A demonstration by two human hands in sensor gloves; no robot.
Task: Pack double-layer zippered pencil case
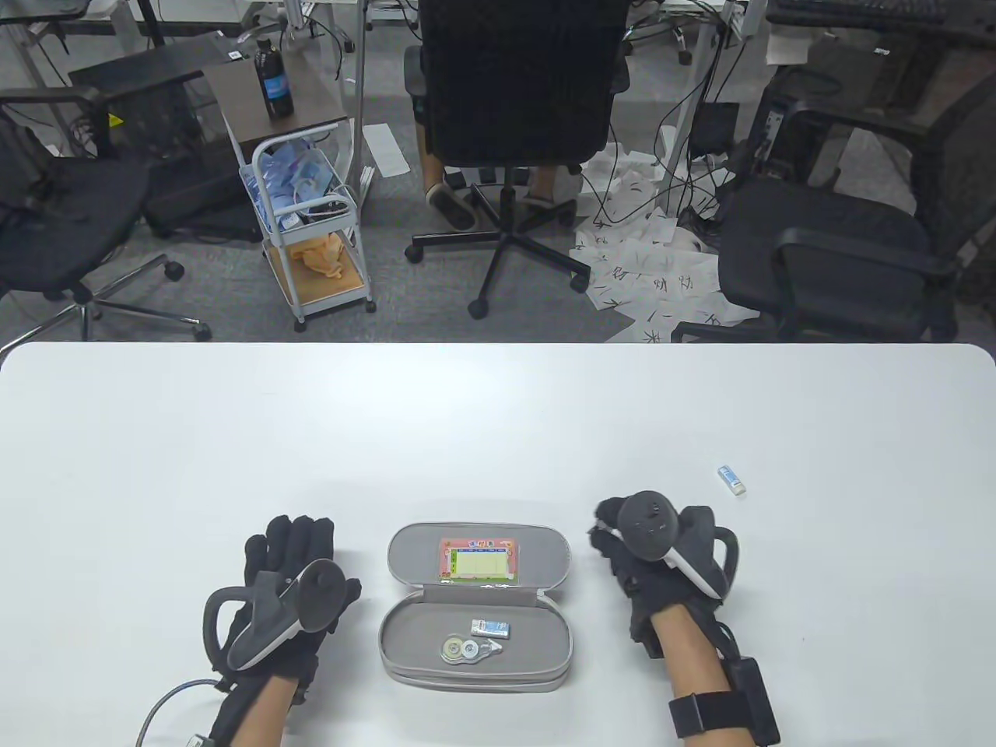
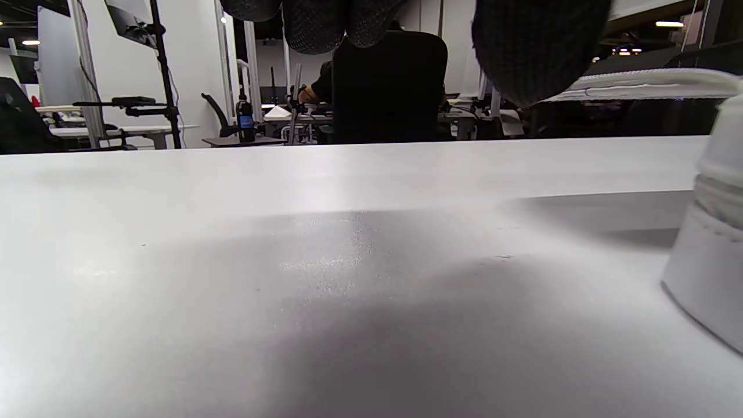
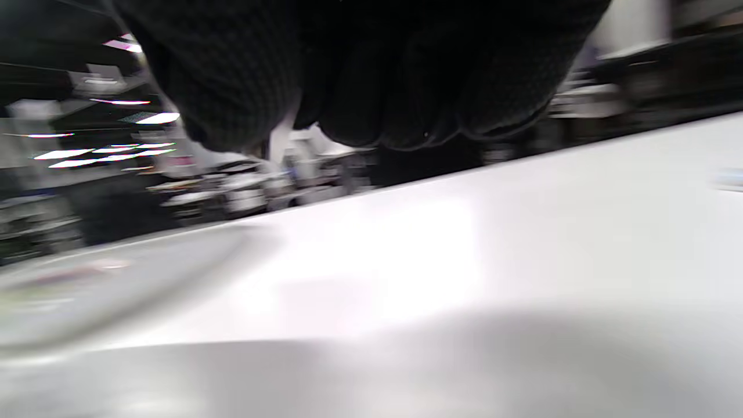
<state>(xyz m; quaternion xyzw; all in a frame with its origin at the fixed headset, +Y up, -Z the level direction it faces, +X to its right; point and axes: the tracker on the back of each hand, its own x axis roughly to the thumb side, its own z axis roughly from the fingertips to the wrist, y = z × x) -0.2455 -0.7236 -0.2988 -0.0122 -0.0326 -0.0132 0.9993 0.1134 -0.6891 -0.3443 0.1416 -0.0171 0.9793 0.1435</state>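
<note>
The table view alone shows the open pencil case, left hand flat beside it, fingers spread; right hand curled, its grip unclear.

**What the views hide or blur**

The right wrist view is smeared by motion blur: the black-gloved right hand is a dark mass cut by the top edge, and whether it holds anything cannot be told. The grey oval zippered fabric pencil case is a vague streak at left there. In the left wrist view, that case is cut by the right edge. The print on its colourful lid card is too small to read.
</note>
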